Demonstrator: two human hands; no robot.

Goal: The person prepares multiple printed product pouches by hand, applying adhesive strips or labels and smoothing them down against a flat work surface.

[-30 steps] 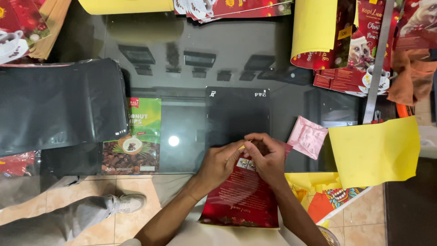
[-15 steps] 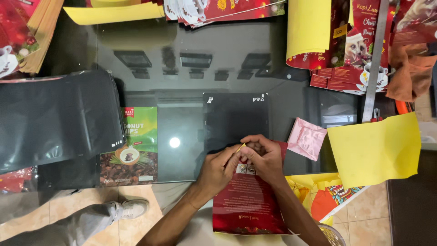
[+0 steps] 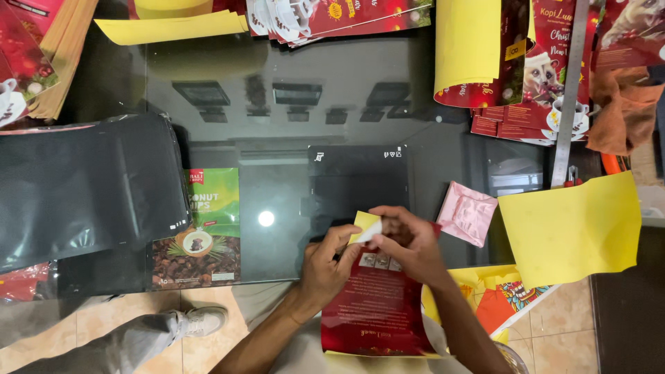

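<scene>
Both my hands meet at the near edge of a dark glass table (image 3: 277,138). My left hand (image 3: 324,266) and my right hand (image 3: 409,246) pinch a small yellow and white paper strip (image 3: 365,226) between their fingertips. Under them lies a red printed pouch (image 3: 377,308), hanging over the table edge toward me. A black flat pouch (image 3: 357,183) rests on the glass just beyond my fingers. A small pink sachet (image 3: 467,212) sits to the right of my right hand.
Left: a stack of black bags (image 3: 83,187) and a green snack pouch (image 3: 201,232). Right: a yellow sheet (image 3: 571,228), a metal ruler (image 3: 571,90), red printed pouches (image 3: 533,76), an orange cloth (image 3: 623,107). More red pouches (image 3: 332,17) lie at the far edge. A person's leg and shoe (image 3: 138,336) stand below left.
The yellow and white strip has come up from the top of the red pouch and now shows between my fingertips. My hands stay in the same spot.
</scene>
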